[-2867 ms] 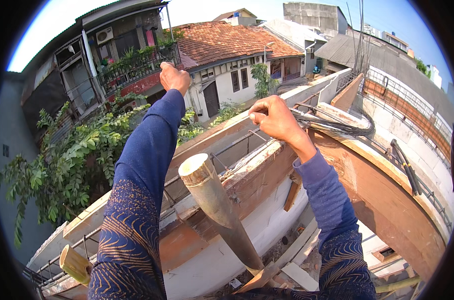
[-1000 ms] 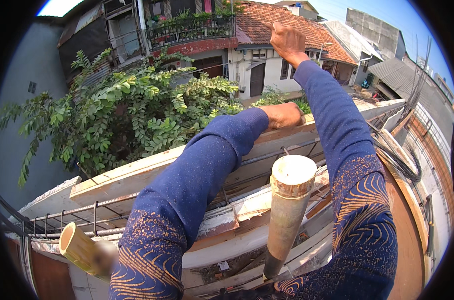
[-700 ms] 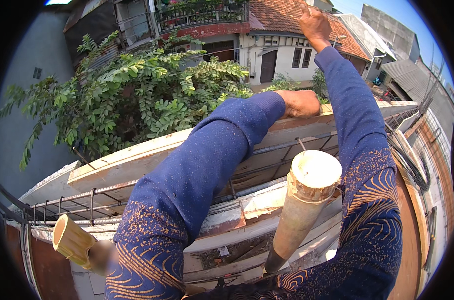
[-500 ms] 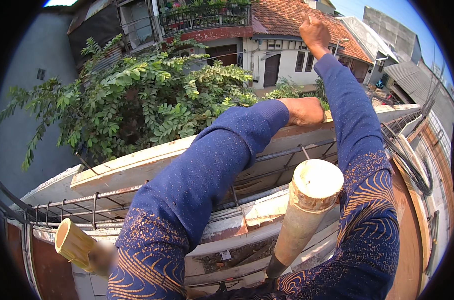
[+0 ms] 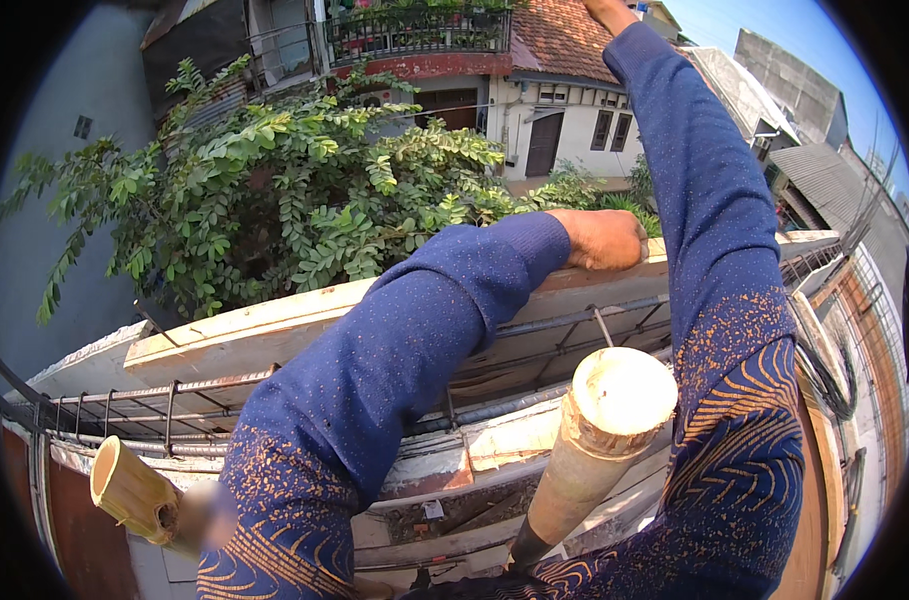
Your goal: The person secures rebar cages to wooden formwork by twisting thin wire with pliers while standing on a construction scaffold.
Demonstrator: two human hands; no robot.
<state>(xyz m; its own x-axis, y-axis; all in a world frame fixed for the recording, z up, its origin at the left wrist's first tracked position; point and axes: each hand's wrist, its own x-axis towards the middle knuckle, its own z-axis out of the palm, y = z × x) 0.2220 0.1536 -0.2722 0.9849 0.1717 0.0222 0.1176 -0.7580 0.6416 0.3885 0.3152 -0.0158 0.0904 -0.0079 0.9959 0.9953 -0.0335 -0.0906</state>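
My left hand (image 5: 608,241) is closed in a fist at the top edge of a long pale wooden plank (image 5: 242,324). Its fingertips are turned away, so whatever they hold is hidden. High at the upper edge my right hand (image 5: 608,14) is raised, with only the wrist and a bit of the hand showing; its fingers are out of the picture. Both arms wear blue sleeves with an orange pattern. Between my forearms a thick bamboo pole (image 5: 586,465) stands upright with its cut end toward me. Behind the plank's near side runs a cage of steel reinforcing bars (image 5: 169,415).
A cut bamboo pole (image 5: 134,490) stands at the lower left. Leafy branches (image 5: 304,190) spread beyond the plank. A metal rod pokes up at the plank's left end. Coiled dark wire (image 5: 826,375) lies at the right. Houses with a tiled roof (image 5: 564,40) stand across the way.
My right hand has risen, from fully visible over the roof to mostly beyond the upper edge. My left hand keeps its place on the plank. The view has shifted slightly.
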